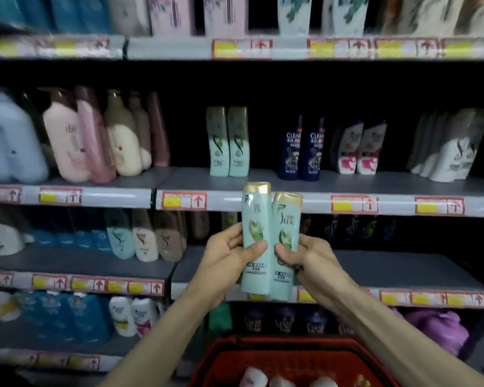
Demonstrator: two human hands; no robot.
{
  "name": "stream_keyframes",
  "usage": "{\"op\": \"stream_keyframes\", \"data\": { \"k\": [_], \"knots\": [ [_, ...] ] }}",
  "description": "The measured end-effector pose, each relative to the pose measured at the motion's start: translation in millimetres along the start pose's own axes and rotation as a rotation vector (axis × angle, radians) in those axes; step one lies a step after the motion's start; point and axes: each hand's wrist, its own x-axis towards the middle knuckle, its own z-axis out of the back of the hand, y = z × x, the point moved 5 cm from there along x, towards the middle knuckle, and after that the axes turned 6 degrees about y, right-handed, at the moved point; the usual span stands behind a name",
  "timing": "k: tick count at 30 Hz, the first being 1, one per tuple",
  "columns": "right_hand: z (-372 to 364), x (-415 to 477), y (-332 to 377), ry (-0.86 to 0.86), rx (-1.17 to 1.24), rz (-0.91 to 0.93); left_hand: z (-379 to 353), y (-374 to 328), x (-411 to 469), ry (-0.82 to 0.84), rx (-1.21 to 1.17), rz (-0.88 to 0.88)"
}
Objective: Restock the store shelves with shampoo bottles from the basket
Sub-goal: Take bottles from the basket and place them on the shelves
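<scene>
My left hand [227, 254] grips a mint-green shampoo bottle with a gold cap [256, 233], held upright in front of the shelves. Beside it, my right hand [305, 254] holds a second mint-green bottle [285, 238], tilted slightly right, and the two bottles touch. Two matching mint-green bottles [229, 142] stand on the middle shelf [263, 177] just above and left of my hands. The red basket [215, 356] sits at the bottom centre, with several white bottle tops [280, 379] showing inside.
Dark blue bottles [302, 152] and white-and-pink bottles [358, 149] stand to the right of the green pair. Pink and cream pump bottles [95, 141] fill the left. Bare shelf space lies around the green pair and on the lower shelf [403, 266].
</scene>
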Motion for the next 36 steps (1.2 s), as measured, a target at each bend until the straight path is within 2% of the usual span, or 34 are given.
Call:
{"op": "stream_keyframes", "data": {
  "k": [3,8,12,15,19,23,26,29,32,36],
  "knots": [
    [-14,24,37,0.019,0.027,0.071,19,-34,26,-0.008,0.041,-0.072],
    [-27,76,103,-0.07,-0.067,0.196,60,-87,81,-0.158,0.211,-0.27],
    [-35,124,128,-0.135,-0.144,0.25,90,-95,122,-0.245,0.368,-0.297],
    [-40,159,134,-0.192,-0.213,0.307,104,-91,144,-0.256,0.518,-0.26],
    [-40,195,121,-0.301,-0.313,0.275,114,-81,159,-0.257,0.603,-0.165],
    [-38,210,106,-0.302,-0.399,0.262,116,-77,162,-0.25,0.578,-0.144],
    [-35,210,103,-0.301,-0.492,0.311,116,-75,159,-0.211,0.684,-0.1],
    [-30,205,96,-0.326,-0.712,0.285,128,-71,155,-0.332,0.913,0.01],
    [-23,202,85,-0.398,-0.951,0.2,135,-62,152,-0.383,0.985,0.086],
    [-22,206,85,-0.433,-1.015,0.181,132,-55,158,-0.395,1.023,0.101]
  ]
}}
